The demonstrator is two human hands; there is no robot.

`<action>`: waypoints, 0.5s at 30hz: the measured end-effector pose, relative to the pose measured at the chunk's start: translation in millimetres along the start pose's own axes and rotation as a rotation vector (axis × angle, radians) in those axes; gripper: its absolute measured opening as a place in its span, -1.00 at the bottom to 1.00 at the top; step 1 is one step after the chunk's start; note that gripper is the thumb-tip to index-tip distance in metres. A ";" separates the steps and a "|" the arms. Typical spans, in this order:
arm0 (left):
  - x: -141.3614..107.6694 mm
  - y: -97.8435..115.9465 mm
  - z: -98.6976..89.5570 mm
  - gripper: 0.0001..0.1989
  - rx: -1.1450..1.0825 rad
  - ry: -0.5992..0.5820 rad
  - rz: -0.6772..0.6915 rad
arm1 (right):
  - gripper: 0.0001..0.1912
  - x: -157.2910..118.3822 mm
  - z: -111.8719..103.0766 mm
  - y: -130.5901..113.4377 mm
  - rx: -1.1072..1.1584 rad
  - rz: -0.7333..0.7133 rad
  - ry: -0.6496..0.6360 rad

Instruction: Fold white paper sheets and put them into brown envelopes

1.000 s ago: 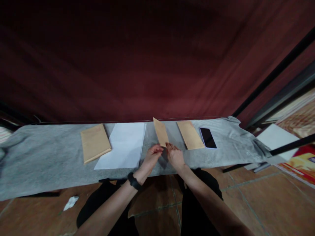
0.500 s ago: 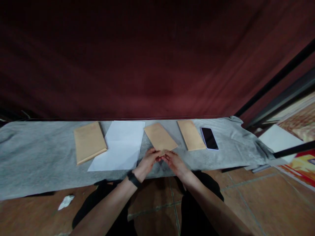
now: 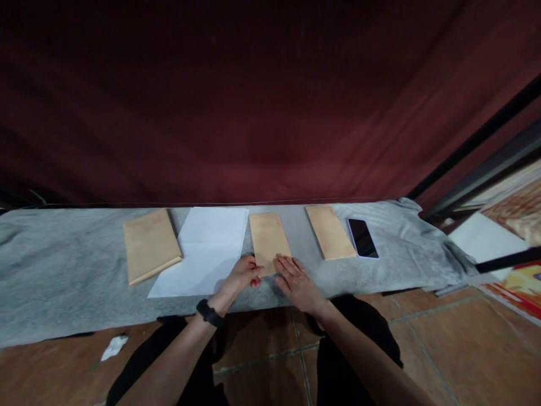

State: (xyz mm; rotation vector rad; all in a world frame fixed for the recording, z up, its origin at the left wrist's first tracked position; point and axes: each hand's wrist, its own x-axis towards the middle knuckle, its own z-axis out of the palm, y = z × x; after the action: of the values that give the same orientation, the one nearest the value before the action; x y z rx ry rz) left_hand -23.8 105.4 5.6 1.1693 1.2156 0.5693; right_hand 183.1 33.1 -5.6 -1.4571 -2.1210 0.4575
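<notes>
A brown paper envelope (image 3: 269, 237) lies on the grey cloth in front of me, its long side pointing away. My left hand (image 3: 245, 273), with a dark band on the wrist, pinches the envelope's near left corner. Flat on its near right part rests my right hand (image 3: 298, 283), fingers stretched out. To the left are white paper sheets (image 3: 203, 242), with a thicker stack of brown envelopes (image 3: 151, 245) overlapping their left edge. On the right lie another brown envelope or small pile (image 3: 330, 232) and a phone (image 3: 362, 238) with a dark screen.
The grey cloth (image 3: 63, 270) covers a long narrow bench. Behind it hangs a dark red curtain (image 3: 270, 141). A crumpled white tissue (image 3: 114, 347) lies on the tiled floor (image 3: 465, 332). At the right stand a dark metal bar (image 3: 477, 135) and printed boards (image 3: 519, 285).
The envelope has turned from slanted to nearly straight. My hands, together at its near corner before, have moved apart; the right one now lies flat on it, the left grips the left corner.
</notes>
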 end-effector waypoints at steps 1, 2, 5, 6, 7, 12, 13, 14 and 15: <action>-2.6 1.5 1.7 -0.73 0.094 0.083 0.016 | -0.44 -3.4 3.8 -1.5 -0.111 -0.031 -0.010; -5.1 3.6 3.7 -0.76 0.209 0.187 0.049 | -0.39 -6.5 7.1 -2.5 -0.198 -0.050 -0.009; -6.3 11.6 12.6 -0.89 0.529 0.405 0.274 | -0.34 -12.1 13.8 -2.8 -0.315 -0.074 0.020; -2.8 14.1 16.6 -0.88 0.600 0.394 0.375 | -0.33 -12.5 15.2 -2.5 -0.320 -0.077 0.027; 3.2 16.2 20.6 -0.81 0.651 0.347 0.477 | -0.33 -12.3 16.2 -2.2 -0.320 -0.076 0.032; 60.3 21.4 32.2 -0.47 0.882 0.172 0.625 | -0.33 -10.0 17.2 -0.8 -0.308 -0.061 0.028; 73.5 22.9 32.0 -0.45 0.923 0.168 0.628 | -0.33 -9.8 16.5 -0.5 -0.306 -0.066 0.019; 86.1 25.0 31.2 -0.43 0.958 0.160 0.629 | -0.32 -9.8 15.5 -0.2 -0.304 -0.073 0.010; 97.7 27.7 30.1 -0.42 0.987 0.156 0.625 | -0.32 -9.8 14.5 0.1 -0.301 -0.079 0.001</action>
State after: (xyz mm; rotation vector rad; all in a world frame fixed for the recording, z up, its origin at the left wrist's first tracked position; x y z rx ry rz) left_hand 40.9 187.3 -12.3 2.4254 1.2843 0.5183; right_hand 177.3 24.2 -19.6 -1.5227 -2.3129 0.1096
